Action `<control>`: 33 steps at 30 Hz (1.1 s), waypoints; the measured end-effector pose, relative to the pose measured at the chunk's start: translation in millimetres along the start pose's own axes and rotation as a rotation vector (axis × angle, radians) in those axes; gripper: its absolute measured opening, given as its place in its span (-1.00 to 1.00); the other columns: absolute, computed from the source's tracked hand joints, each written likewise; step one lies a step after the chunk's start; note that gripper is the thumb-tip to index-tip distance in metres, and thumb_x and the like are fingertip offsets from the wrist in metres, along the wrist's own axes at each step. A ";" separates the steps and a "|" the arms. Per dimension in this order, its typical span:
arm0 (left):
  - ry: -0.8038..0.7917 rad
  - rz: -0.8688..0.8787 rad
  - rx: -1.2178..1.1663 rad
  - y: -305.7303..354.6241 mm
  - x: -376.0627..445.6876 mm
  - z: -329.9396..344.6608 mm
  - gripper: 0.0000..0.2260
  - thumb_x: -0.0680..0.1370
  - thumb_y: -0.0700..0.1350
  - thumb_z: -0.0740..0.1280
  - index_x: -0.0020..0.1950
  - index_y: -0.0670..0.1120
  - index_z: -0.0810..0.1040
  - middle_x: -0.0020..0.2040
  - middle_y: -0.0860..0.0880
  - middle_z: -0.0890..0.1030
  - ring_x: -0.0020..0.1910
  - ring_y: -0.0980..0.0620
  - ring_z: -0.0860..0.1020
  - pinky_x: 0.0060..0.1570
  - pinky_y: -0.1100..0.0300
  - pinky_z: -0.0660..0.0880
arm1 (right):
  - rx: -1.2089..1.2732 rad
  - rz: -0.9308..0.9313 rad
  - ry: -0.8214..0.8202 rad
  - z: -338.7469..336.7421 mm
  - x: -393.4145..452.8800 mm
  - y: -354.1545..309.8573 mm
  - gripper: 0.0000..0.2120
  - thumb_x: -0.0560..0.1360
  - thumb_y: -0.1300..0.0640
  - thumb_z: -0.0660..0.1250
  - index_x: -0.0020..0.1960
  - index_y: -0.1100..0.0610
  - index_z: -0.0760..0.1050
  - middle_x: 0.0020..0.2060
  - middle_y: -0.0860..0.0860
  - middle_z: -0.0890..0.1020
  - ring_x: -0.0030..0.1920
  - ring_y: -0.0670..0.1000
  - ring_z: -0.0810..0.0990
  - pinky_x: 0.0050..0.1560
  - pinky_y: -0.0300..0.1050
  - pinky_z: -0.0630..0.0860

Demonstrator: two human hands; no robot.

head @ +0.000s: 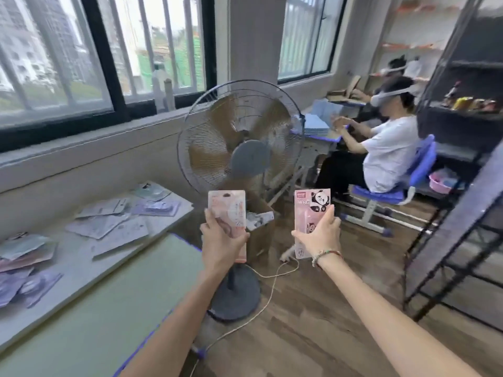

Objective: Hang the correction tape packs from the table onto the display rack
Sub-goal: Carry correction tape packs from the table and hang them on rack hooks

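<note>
My left hand point(220, 240) grips a pink correction tape pack point(228, 208) upright, its back side facing me. My right hand point(321, 235) grips a second pink pack with a panda print point(311, 206), also upright. Both packs are held out in front of me, above the floor and beside the table point(81, 268). Several more packs point(109, 224) lie scattered flat on the table at the left. The dark metal display rack point(460, 219) stands at the right, its near frame slanting across the view; it is blurred.
A standing fan point(239, 148) with a round base and a white cable is right behind my hands. A cardboard box point(258, 227) sits by it. A seated person in a white shirt point(386, 151) works at a desk at the back right.
</note>
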State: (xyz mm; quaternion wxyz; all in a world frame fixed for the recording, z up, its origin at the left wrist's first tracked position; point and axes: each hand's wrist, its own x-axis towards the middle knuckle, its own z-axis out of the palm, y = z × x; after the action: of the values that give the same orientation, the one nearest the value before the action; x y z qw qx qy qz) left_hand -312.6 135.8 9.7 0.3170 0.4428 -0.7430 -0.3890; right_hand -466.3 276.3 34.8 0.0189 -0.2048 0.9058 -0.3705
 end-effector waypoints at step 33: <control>-0.842 0.532 -0.128 403.8 -396.7 557.1 -0.25 0.36 -0.02 0.46 0.41 -0.10 0.11 0.12 -0.20 0.40 0.12 -0.27 0.42 0.06 -0.17 0.49 | -0.131 0.785 0.731 -527.8 -41.7 535.5 0.08 0.29 0.04 0.57 0.52 0.20 -0.10 0.28 0.22 0.29 0.31 0.24 0.33 0.17 0.12 0.40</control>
State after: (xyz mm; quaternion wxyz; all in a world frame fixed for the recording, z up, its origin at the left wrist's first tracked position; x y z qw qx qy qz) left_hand -771.8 783.6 29.9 0.1043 0.0223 -0.8684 -0.4843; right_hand -717.5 986.1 48.9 -0.1732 0.2905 0.8829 -0.3257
